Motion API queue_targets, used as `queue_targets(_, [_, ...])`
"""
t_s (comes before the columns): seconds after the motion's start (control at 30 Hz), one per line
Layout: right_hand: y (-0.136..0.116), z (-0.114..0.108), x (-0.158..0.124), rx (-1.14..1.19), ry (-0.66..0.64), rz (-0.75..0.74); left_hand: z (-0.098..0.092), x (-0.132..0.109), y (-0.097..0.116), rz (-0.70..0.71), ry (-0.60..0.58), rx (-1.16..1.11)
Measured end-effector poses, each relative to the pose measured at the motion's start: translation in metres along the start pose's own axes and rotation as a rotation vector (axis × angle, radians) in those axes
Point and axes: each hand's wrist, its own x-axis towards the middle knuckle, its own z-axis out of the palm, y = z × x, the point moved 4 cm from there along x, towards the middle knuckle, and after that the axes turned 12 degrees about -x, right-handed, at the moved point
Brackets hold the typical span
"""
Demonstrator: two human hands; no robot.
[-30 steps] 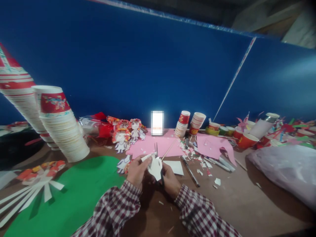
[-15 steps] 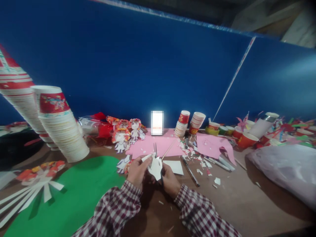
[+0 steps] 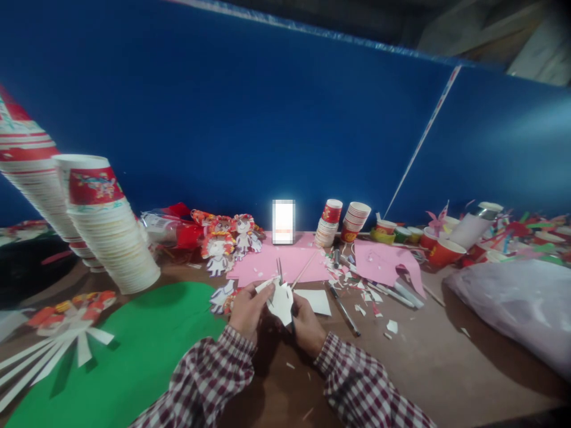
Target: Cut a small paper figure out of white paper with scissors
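A white paper piece with a cut, irregular outline is in front of me, above the brown table. My left hand pinches its left side, thumb on top. At the paper's right edge, my right hand is closed on a pair of scissors. Two thin blade tips stick up past the paper's upper edge, slightly apart, and a dark bit of handle shows by my right fingers. The paper hides the middle of the scissors. Behind my right hand lies a white paper sheet.
A green round sheet and tall paper cup stacks stand left. Paper figures and pink sheets lie ahead, near a glowing screen. A pen, scraps and a plastic bag lie right.
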Motion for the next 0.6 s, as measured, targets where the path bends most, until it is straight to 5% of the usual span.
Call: queue_targets(0.6, [-0.005, -0.0019, -0.0011, 0.006, -0.03, -0.022, -0.0002, 0.0008, 0.0017, 0.007, 0.004, -0.038])
